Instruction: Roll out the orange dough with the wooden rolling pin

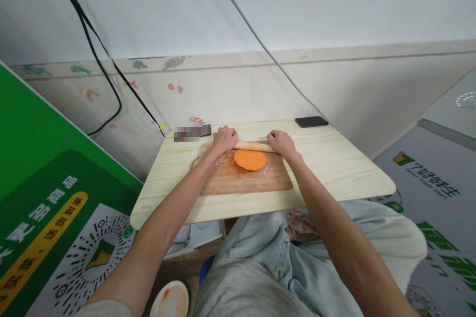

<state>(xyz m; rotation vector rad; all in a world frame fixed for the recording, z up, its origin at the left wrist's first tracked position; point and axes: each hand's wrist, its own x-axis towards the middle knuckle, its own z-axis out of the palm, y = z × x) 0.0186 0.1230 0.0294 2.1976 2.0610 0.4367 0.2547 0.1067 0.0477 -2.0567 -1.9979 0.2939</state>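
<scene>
A wooden rolling pin [254, 146] lies crosswise near the far edge of a wooden cutting board [245, 185]. My left hand [224, 139] is closed round its left end, and my right hand [281, 143] grips the right end. Just on my side of the pin, a flat oval of orange dough [250, 160] rests on the board, close to the pin's near side. Whitish, flour-like traces show on the board to the left of the dough. Both ends of the pin are hidden in my hands.
The board sits on a small pale wood table [334, 168] against a wall. A black phone [311, 122] lies at the back right, and a dark, partly blurred item [205, 131] at the back left. Below on the floor is a stained white plate [170, 301]. A green panel [44, 158] stands left.
</scene>
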